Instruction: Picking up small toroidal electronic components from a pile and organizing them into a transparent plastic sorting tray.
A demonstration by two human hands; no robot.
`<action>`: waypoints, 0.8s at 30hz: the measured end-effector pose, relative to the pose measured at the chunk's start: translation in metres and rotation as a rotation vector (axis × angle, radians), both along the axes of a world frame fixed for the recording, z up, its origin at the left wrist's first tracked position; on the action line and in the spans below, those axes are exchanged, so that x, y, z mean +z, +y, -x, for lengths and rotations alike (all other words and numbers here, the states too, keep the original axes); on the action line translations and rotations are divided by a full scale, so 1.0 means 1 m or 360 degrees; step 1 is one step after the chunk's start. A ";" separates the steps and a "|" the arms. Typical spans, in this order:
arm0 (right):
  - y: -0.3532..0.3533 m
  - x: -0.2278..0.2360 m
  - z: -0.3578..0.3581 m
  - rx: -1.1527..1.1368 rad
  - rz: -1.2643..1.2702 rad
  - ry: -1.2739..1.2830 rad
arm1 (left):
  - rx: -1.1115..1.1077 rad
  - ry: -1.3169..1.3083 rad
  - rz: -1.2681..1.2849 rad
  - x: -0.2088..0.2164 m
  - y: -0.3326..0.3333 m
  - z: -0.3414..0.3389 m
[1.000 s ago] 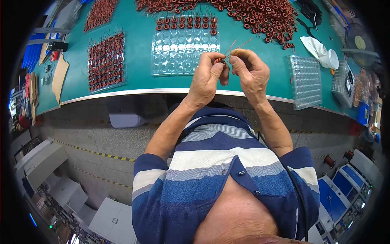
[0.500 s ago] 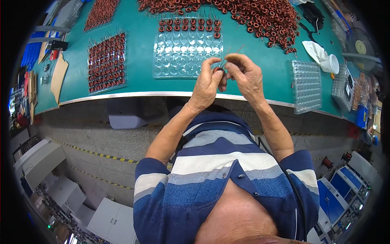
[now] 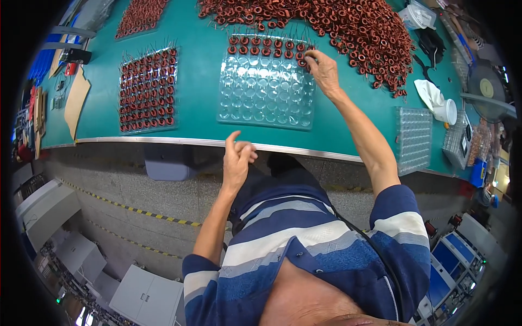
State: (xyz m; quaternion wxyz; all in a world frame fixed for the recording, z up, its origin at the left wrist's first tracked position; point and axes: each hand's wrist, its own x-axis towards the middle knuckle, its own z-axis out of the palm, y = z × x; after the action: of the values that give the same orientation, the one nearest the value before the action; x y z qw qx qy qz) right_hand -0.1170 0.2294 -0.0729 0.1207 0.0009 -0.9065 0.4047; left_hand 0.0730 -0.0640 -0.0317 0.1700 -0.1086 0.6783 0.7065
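Note:
My right hand [image 3: 324,71] reaches over the far right part of a clear plastic tray [image 3: 266,117] with round pockets. Its fingers are pinched on a reddish-brown wound ring coil [image 3: 302,63] at the pockets below the filled rows; the fingers partly cover it. Similar coils [image 3: 255,50] with thin upright wire leads fill the two far rows. The nearer pockets hold nothing. My left hand [image 3: 237,161] is raised by the table's front edge, apart from the tray. Its fingers are loosely bent and apart, with nothing in them.
A large heap of loose coils [image 3: 370,41] covers the far right of the green table [image 3: 198,81]. Another tray full of coils [image 3: 147,92] lies left. Stacked clear trays [image 3: 414,138] and a white cup [image 3: 446,112] stand right. Cardboard [image 3: 77,103] lies far left.
My hands have parted. The right one has carried the coil from near the table's front to the tray's far right; the left one has let go and drawn back toward me.

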 end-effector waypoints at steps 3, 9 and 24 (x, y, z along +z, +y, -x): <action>-0.006 -0.014 0.010 0.0096 -0.0177 -0.0041 | 0.0044 -0.0090 0.0052 -0.009 -0.019 -0.008; 0.043 -0.004 0.012 0.0105 -0.0446 0.0181 | 0.0093 -0.0214 0.0090 -0.015 -0.046 -0.017; 0.119 -0.025 0.064 -0.0108 -0.1161 0.0012 | -0.0089 -0.0372 0.0231 -0.023 -0.040 -0.026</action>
State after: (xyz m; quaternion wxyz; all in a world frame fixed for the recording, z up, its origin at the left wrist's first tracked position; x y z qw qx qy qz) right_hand -0.1809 0.3482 -0.0980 0.1292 0.0151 -0.9902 0.0507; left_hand 0.0986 -0.1038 -0.0545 0.2592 -0.1831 0.7060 0.6331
